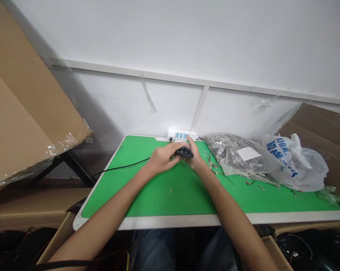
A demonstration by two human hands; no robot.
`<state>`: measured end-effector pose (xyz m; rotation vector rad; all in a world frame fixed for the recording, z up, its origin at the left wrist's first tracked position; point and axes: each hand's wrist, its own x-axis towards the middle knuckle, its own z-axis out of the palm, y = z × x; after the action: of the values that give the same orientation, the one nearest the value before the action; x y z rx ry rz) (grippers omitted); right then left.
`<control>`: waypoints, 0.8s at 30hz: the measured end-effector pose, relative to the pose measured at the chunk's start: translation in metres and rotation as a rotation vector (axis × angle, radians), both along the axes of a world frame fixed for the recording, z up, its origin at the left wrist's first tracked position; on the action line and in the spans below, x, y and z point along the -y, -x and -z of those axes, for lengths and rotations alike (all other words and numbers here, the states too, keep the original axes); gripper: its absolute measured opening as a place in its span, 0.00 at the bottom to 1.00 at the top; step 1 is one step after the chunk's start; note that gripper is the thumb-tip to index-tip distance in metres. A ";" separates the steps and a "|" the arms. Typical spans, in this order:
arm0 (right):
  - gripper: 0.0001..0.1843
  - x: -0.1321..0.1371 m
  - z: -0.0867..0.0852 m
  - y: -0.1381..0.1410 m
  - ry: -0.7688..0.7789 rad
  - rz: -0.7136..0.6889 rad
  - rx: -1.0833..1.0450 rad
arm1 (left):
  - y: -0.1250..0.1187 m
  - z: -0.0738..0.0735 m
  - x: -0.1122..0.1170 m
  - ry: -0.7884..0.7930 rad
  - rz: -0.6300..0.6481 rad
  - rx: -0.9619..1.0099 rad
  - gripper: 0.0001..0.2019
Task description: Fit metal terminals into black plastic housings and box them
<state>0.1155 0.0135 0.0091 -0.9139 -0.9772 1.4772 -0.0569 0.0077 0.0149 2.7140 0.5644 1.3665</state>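
Both my hands are together over the green tabletop (172, 195), in front of the power strip. Between them is a black plastic housing (185, 152) with an oval end that looks hollow and faces me; its exact kind does not show. My left hand (163, 157) is closed on its left side. My right hand (195, 155) grips it from the right, fingers partly hidden behind it. Thin wires hang just below the housing. A black cable (125, 166) runs from near my left hand to the table's left edge.
A white power strip (182, 135) with a black plug sits against the wall. Small metal parts (212, 165) lie scattered right of my hands, beside a clear bag of parts (234, 154) and a white plastic bag (296, 163). Cardboard boxes (26, 101) stand at both sides.
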 end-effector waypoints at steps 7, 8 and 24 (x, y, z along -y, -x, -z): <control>0.37 0.000 -0.008 0.003 0.016 -0.032 -0.037 | 0.003 -0.002 -0.003 -0.007 0.031 0.038 0.24; 0.37 0.000 -0.008 0.003 0.016 -0.025 -0.029 | 0.004 -0.002 -0.004 -0.010 0.031 0.038 0.24; 0.40 -0.008 0.008 0.002 -0.059 0.032 -0.017 | 0.004 0.000 -0.008 0.078 0.058 0.089 0.20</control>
<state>0.1130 0.0217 0.0014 -0.8696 -0.9845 1.4202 -0.0608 0.0157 0.0147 2.5728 0.5172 1.4124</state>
